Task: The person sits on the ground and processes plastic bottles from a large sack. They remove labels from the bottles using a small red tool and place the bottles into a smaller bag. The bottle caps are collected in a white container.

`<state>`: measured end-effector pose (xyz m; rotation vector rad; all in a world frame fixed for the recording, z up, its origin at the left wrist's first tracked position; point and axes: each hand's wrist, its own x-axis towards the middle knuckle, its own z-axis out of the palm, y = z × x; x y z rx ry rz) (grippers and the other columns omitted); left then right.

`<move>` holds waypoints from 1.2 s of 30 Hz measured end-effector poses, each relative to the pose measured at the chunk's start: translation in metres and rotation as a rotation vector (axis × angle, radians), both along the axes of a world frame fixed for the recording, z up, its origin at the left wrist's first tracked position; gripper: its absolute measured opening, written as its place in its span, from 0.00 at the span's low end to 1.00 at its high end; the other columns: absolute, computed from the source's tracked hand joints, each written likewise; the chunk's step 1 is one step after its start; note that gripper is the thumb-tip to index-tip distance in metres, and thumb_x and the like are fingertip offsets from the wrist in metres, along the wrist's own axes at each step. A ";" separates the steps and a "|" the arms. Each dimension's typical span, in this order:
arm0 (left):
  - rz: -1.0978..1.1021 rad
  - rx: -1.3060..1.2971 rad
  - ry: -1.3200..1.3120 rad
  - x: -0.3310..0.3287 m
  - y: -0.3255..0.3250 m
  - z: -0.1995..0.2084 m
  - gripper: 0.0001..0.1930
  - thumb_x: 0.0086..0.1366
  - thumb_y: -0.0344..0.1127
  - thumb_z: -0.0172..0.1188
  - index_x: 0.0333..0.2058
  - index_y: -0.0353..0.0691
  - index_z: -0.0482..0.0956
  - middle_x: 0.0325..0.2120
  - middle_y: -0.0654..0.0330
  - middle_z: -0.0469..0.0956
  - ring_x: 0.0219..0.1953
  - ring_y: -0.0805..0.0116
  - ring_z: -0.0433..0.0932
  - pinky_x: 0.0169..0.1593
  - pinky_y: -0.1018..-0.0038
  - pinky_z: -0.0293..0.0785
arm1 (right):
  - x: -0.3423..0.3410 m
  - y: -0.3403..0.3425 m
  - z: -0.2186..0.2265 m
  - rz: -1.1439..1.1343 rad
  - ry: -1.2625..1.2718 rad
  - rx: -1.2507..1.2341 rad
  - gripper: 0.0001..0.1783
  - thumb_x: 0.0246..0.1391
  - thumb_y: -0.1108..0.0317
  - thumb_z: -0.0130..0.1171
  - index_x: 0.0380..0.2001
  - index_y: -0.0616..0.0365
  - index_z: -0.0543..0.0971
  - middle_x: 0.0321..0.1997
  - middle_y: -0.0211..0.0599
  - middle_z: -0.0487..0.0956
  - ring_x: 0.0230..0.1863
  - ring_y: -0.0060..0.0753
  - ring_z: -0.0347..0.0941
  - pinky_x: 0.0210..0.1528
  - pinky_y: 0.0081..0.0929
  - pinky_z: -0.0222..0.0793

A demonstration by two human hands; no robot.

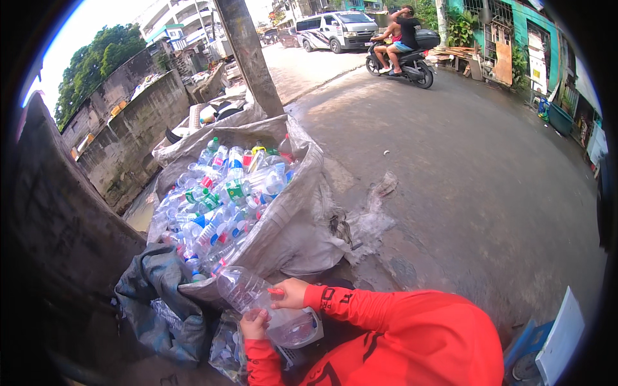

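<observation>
A large clear plastic bottle (239, 287) lies slantwise before me, its neck toward the sack. Around its lower side my left hand (255, 323) is closed, thumb pressed to the plastic. My right hand (293, 294) rests over the bottle's upper side, fingers closed on a small red object (275, 293) whose kind I cannot make out. Just beyond is a big whitish woven sack (290, 225), its mouth wide, heaped with clear bottles (222, 193). Below the bottle in my hands, a clear plastic bag (228, 347) holds pale scraps.
A grey-blue cloth or sack (151, 299) lies crumpled at the left, beside a concrete wall (71, 212). A post (250, 58) rises behind the big sack. Two people ride a motorcycle (405, 61) on the road; a white van (338, 31) is farther back. A blue-and-white object (547, 341) stands at lower right.
</observation>
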<state>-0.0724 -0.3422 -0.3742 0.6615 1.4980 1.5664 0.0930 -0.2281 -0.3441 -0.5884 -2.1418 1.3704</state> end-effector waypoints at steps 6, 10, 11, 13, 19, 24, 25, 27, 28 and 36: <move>-0.018 0.267 -0.347 0.023 -0.003 0.031 0.17 0.52 0.27 0.62 0.41 0.33 0.69 0.32 0.57 0.74 0.31 0.70 0.75 0.34 0.76 0.73 | 0.004 0.004 0.016 0.079 0.045 -0.361 0.10 0.38 0.73 0.64 0.26 0.64 0.76 0.23 0.37 0.78 0.26 0.23 0.74 0.32 0.22 0.68; -0.197 0.024 0.058 0.016 -0.011 0.002 0.13 0.53 0.27 0.61 0.38 0.30 0.72 0.30 0.55 0.76 0.30 0.70 0.76 0.33 0.75 0.75 | -0.004 0.012 0.009 0.011 0.213 -0.465 0.06 0.40 0.74 0.63 0.22 0.64 0.76 0.21 0.35 0.77 0.25 0.23 0.74 0.31 0.22 0.68; -0.200 0.003 0.063 0.016 -0.011 -0.002 0.13 0.53 0.27 0.61 0.37 0.29 0.72 0.29 0.55 0.76 0.29 0.70 0.76 0.33 0.76 0.75 | -0.004 0.012 0.003 0.003 0.199 -0.444 0.06 0.40 0.74 0.63 0.23 0.64 0.76 0.22 0.35 0.77 0.25 0.23 0.73 0.31 0.22 0.68; -0.208 -0.039 0.071 0.015 -0.010 -0.007 0.11 0.53 0.27 0.61 0.35 0.29 0.73 0.27 0.56 0.76 0.28 0.70 0.76 0.32 0.76 0.75 | -0.003 0.014 -0.012 -0.013 0.170 -0.400 0.06 0.40 0.75 0.63 0.23 0.64 0.76 0.22 0.35 0.77 0.25 0.22 0.73 0.31 0.21 0.68; -0.062 0.032 -0.097 0.009 -0.013 0.041 0.14 0.52 0.32 0.63 0.36 0.36 0.72 0.23 0.58 0.77 0.22 0.68 0.77 0.25 0.76 0.73 | -0.007 -0.006 0.009 0.009 0.111 -0.353 0.06 0.43 0.70 0.60 0.23 0.60 0.76 0.21 0.30 0.77 0.25 0.20 0.72 0.26 0.20 0.63; 0.002 -0.030 0.063 -0.004 -0.001 0.020 0.12 0.51 0.32 0.63 0.34 0.39 0.72 0.23 0.60 0.77 0.18 0.71 0.75 0.20 0.79 0.69 | -0.019 -0.014 0.013 -0.053 0.150 -0.420 0.05 0.43 0.72 0.60 0.23 0.62 0.76 0.21 0.33 0.78 0.24 0.23 0.73 0.29 0.20 0.67; -0.190 -0.093 0.077 -0.013 0.002 0.029 0.19 0.52 0.35 0.63 0.43 0.40 0.70 0.27 0.59 0.77 0.25 0.71 0.77 0.25 0.78 0.71 | -0.014 -0.003 0.003 -0.025 0.077 -0.421 0.05 0.42 0.72 0.62 0.25 0.60 0.77 0.22 0.28 0.77 0.21 0.19 0.68 0.25 0.18 0.62; -0.266 0.226 -0.156 -0.030 0.005 0.034 0.31 0.55 0.43 0.62 0.55 0.44 0.59 0.39 0.54 0.75 0.39 0.67 0.75 0.37 0.71 0.72 | -0.011 0.001 0.013 0.067 0.052 -0.511 0.05 0.42 0.72 0.62 0.25 0.60 0.78 0.22 0.27 0.76 0.21 0.16 0.66 0.24 0.17 0.60; -0.180 0.235 -0.275 -0.033 0.005 0.053 0.30 0.55 0.41 0.62 0.54 0.42 0.60 0.39 0.55 0.74 0.39 0.67 0.75 0.37 0.74 0.72 | -0.011 -0.005 0.017 0.110 0.032 -0.495 0.05 0.42 0.72 0.62 0.25 0.60 0.78 0.22 0.28 0.77 0.23 0.18 0.68 0.27 0.18 0.62; 0.062 0.323 -0.011 -0.029 0.005 0.065 0.21 0.51 0.32 0.66 0.42 0.32 0.70 0.29 0.58 0.78 0.26 0.73 0.76 0.29 0.80 0.72 | -0.032 0.002 0.045 0.064 0.211 -0.344 0.19 0.45 0.67 0.63 0.39 0.67 0.73 0.30 0.32 0.77 0.28 0.15 0.68 0.31 0.17 0.64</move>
